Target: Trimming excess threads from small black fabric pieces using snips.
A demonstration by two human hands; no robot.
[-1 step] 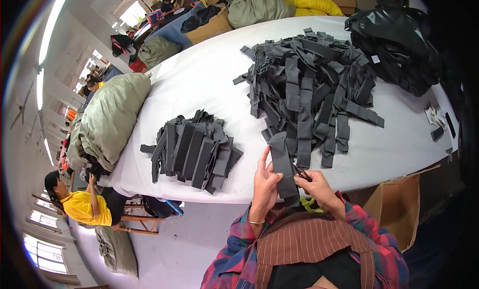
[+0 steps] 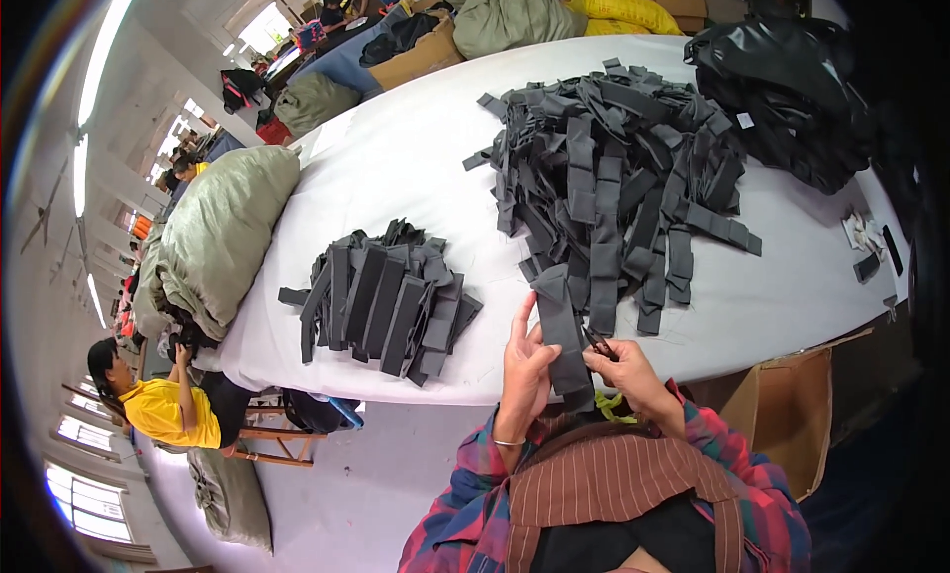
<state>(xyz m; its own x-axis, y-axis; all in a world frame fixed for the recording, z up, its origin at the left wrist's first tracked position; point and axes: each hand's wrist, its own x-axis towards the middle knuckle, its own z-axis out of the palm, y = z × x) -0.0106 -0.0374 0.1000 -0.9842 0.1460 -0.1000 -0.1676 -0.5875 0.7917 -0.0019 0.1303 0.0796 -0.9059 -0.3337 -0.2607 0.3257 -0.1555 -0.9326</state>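
My left hand (image 2: 527, 375) pinches a dark grey fabric strip (image 2: 562, 340), thumb over its front and the index finger stretched up along its left edge. The strip stands roughly upright at the table's front edge, in front of my body. In my right hand (image 2: 635, 377) is a pair of dark thread snips (image 2: 600, 345), their tip close to the strip's right edge. Whether the blades touch it I cannot tell. Just beyond my hands spreads a large heap of similar grey strips (image 2: 609, 192), many joined in chains. To the left lies a smaller pile of separate strips (image 2: 381, 301).
Both piles rest on a white-covered table (image 2: 396, 182). Black shiny material (image 2: 782, 98) is heaped at the far right, near small scraps (image 2: 867, 244). An open cardboard box (image 2: 792, 415) stands below the right edge. A big sack (image 2: 223, 232) and a person in yellow (image 2: 173, 410) are at the left.
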